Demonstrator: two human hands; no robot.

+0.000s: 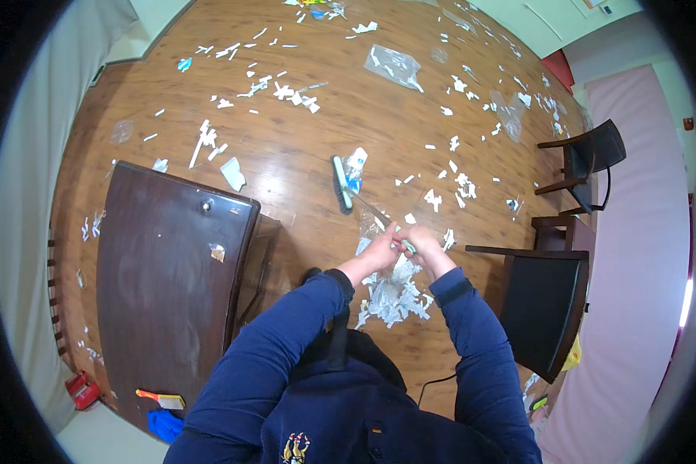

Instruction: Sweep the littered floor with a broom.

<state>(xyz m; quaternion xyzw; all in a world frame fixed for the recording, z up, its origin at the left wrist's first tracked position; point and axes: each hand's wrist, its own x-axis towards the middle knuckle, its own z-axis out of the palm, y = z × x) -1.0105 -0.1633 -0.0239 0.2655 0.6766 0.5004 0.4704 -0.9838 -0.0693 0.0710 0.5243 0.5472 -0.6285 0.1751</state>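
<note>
Both my left hand [381,250] and my right hand [420,240] grip the handle of a broom [374,210], close together in front of me. Its bristled head [342,184] rests on the wooden floor ahead, beside a clear plastic wrapper with blue parts [356,168]. Beneath and just behind my hands lies a heap of white paper scraps [395,293]. Clear plastic [368,232] shows by the handle, partly hidden by my hands.
A dark wooden table [168,267] stands at left, bearing a brush [162,399] and a blue cloth [165,426]. Black chairs [542,307] stand at right beside a pink-covered surface [638,232]. Paper scraps [293,95] and a plastic bag [393,66] litter the floor ahead.
</note>
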